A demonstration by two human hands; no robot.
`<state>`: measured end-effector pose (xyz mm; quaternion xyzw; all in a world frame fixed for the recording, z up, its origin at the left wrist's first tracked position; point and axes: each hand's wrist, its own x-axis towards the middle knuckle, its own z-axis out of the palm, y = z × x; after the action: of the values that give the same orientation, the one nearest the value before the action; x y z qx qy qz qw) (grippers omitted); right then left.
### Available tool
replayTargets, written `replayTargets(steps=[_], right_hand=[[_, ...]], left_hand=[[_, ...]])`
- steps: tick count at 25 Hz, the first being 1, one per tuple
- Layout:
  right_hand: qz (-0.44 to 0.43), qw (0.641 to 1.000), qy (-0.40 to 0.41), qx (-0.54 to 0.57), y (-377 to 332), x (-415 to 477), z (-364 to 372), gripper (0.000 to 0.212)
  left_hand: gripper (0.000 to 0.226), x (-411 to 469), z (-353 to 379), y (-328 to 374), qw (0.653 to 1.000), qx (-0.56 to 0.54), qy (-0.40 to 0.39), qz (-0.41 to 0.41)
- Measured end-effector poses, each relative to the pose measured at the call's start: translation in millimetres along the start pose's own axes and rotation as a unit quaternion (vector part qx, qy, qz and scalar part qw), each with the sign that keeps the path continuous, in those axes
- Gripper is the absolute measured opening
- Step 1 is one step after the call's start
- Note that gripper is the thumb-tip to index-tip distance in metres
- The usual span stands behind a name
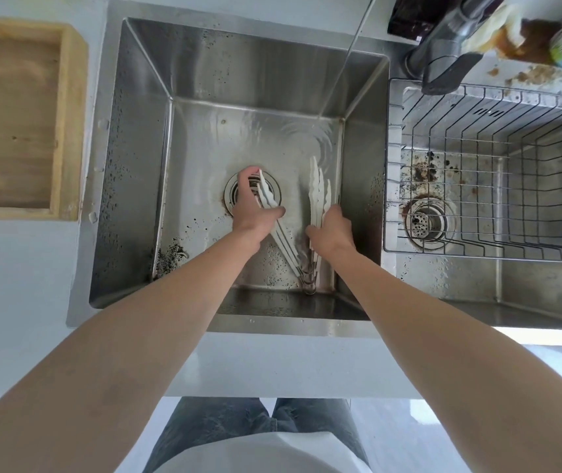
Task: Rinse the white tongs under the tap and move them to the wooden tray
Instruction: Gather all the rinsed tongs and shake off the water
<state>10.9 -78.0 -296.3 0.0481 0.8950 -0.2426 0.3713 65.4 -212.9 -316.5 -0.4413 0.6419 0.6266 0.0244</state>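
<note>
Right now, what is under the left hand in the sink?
The drain: its metal ring shows beside the left hand, which grips white tongs; the hand covers most of the rest.

Kitchen: double steel sink [143,131], tap [443,46], wire dish basket [498,138], pale countertop [17,268].

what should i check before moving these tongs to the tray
1. Left hand grips left tongs: ok.
2. Right hand grips right tongs: ok.
3. Stream running: ok.
4. Tongs in the stream: not ok, it lands on the sink floor past their tips.
5. Tongs rinsed clean: cannot tell.
6. Free space in tray: ok.
</note>
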Motion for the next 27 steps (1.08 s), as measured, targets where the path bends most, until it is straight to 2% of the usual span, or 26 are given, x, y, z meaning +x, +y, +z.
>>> replayTargets(steps=[2,6,10,12,16,21,24,27], right_hand=[[-0.009,0.998,-0.008,0.063,0.8,-4.2,-6.1,0.043],[-0.027,0.986,-0.021,0.164,-11.1,-17.2,-23.8,0.053],[-0.062,0.975,-0.037,0.210,-38.5,-26.6,-58.6,0.025],[-0.068,0.964,-0.047,0.253,-56.7,-30.8,-79.8,0.024],[-0.104,0.959,-0.044,0.259,-98.7,-43.9,-118.3,0.026],[-0.147,0.939,-0.044,0.307,-146.1,-55.5,-155.0,0.022],[-0.172,0.936,-0.051,0.304,-163.0,-62.2,-169.0,0.023],[-0.192,0.925,-0.082,0.316,-172.4,-66.6,-180.6,0.037]], left_hand=[[0.086,0.4,-11.5,9.2,0.999,-0.023,-0.027,-0.008],[0.086,-3.7,-36.1,33.4,0.992,-0.072,-0.096,-0.041],[0.082,-5.1,-55.1,62.6,0.979,-0.150,-0.130,-0.056],[0.072,-5.2,-58.8,78.5,0.964,-0.223,-0.121,-0.073],[0.047,-13.8,-63.6,110.3,0.933,-0.315,-0.147,-0.089],[0.034,-34.0,-54.1,143.7,0.909,-0.355,-0.209,-0.063],[0.026,-39.4,-51.9,163.4,0.904,-0.382,-0.187,-0.035],[0.021,-47.0,-49.8,177.1,0.904,-0.392,-0.170,-0.018]])
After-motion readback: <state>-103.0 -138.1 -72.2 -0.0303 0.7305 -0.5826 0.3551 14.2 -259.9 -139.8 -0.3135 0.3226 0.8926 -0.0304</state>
